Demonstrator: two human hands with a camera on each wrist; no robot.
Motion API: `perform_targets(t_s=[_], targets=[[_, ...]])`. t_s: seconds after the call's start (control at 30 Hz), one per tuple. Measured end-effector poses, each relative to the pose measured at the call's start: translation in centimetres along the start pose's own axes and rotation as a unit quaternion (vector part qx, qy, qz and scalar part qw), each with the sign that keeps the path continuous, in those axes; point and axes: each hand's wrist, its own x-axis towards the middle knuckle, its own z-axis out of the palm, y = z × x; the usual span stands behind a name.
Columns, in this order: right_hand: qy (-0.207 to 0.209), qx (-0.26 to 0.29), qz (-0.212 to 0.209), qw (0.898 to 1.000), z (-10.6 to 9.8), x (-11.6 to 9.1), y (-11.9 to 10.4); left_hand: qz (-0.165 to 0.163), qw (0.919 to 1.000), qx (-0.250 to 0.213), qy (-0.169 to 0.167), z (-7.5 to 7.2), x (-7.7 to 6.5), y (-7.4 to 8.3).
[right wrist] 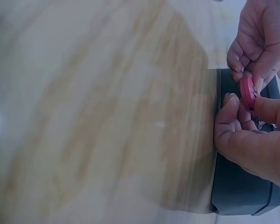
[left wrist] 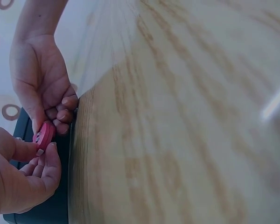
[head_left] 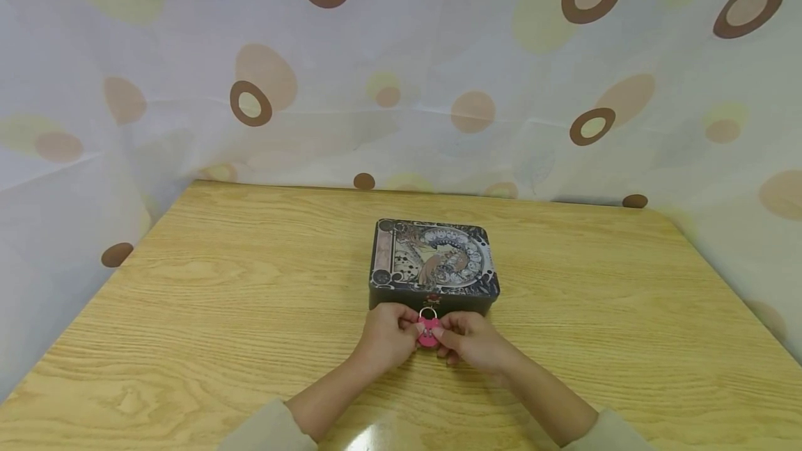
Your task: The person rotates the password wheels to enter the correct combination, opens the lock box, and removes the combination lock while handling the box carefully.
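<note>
A pink combination padlock (head_left: pixel 428 337) with a silver shackle and number dials sits at the front clasp (head_left: pixel 433 298) of a dark, picture-lidded box (head_left: pixel 438 259). My left hand (head_left: pixel 390 337) pinches the padlock's left side between thumb and fingers. From the other side, my right hand (head_left: pixel 473 341) pinches it too, thumb on its face near the dials. In the left wrist view the padlock (left wrist: pixel 44 135) shows edge-on between both hands. The right wrist view shows the padlock (right wrist: pixel 248 93) in front of the box's dark side (right wrist: pixel 242 186).
The box stands on a wood-grain table (head_left: pixel 250 284), its lid down. Behind the table hangs a pale cloth (head_left: pixel 401 75) with brown and yellow circles. A bright glare spot lies near the table's front edge.
</note>
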Motion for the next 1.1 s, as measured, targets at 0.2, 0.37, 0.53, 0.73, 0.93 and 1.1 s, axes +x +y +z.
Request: perform_targets(t_s=[0.2,0.37,0.53,0.73,0.93,1.1], targets=[[-0.001,-0.002,0.002,1.000,0.04,0.03,-0.01,0.007,0.9999,0.011,0.005,0.05,0.01,-0.01],[-0.001,-0.001,0.008,1.000,0.02,0.08,-0.05,0.010,0.9999,0.013,0.005,0.08,0.07,-0.02],[-0.002,0.002,0.010,1.000,0.02,0.08,-0.10,0.016,0.9998,0.014,0.006,0.09,0.04,0.01],[0.004,0.006,0.013,1.000,0.13,0.04,-0.16,0.021,0.9997,0.006,0.006,-0.04,-0.06,0.12],[0.009,0.031,0.020,0.999,0.08,-0.01,-0.07,0.023,0.9997,-0.002,0.002,-0.14,-0.09,0.14],[0.005,0.052,0.021,0.998,-0.05,-0.15,-0.09,0.022,0.9997,0.004,0.002,-0.11,0.00,0.08]])
